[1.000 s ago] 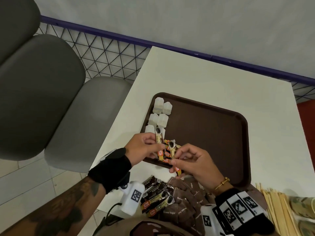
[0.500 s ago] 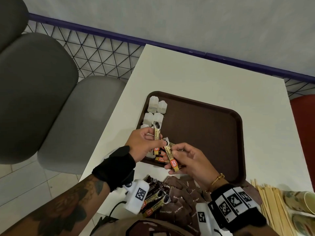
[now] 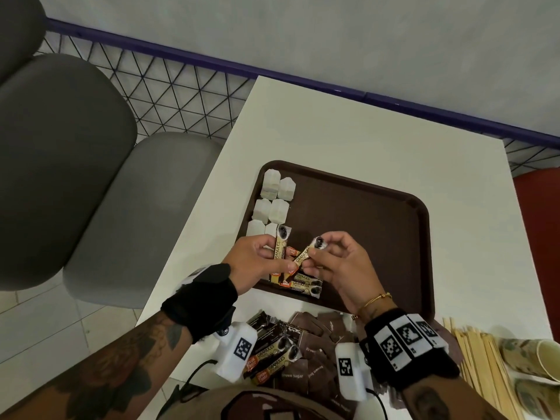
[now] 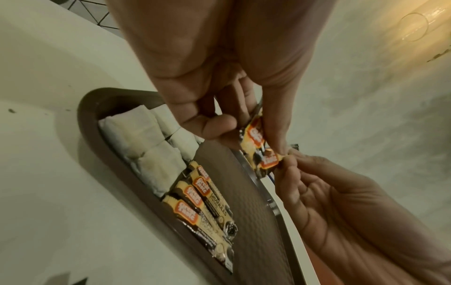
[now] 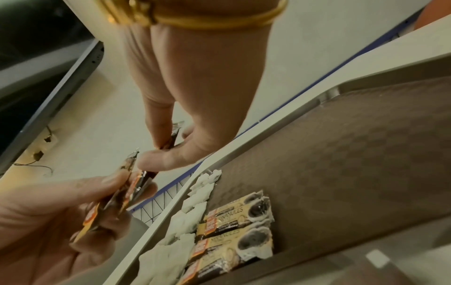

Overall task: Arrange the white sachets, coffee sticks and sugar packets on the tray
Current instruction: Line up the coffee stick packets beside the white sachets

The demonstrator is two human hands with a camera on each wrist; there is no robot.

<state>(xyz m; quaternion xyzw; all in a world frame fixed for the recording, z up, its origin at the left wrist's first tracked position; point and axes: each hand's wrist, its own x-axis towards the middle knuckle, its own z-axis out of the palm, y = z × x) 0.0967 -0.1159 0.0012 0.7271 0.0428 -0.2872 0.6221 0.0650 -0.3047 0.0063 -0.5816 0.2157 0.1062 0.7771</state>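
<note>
Tabletop, white and smooth (image 3: 348,140), is carrying the dark brown plastic tray (image 3: 363,225), with grey padded seats (image 3: 75,177) left of the tray. White paper sachets (image 3: 274,197) are lying along the tray's left edge. I am pinching slim gold-and-black coffee sticks (image 3: 280,248), light, slippery foil best taken by the ends, in my left hand (image 3: 257,262), my right hand (image 3: 339,268) pulling one (image 3: 306,253) free. Flat brown sugar packets (image 3: 318,338) are waiting below the tray.

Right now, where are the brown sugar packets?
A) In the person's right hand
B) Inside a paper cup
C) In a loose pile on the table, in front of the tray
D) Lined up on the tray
C: the brown sugar packets lie heaped on the white table just outside the near rim of the tray.
</note>
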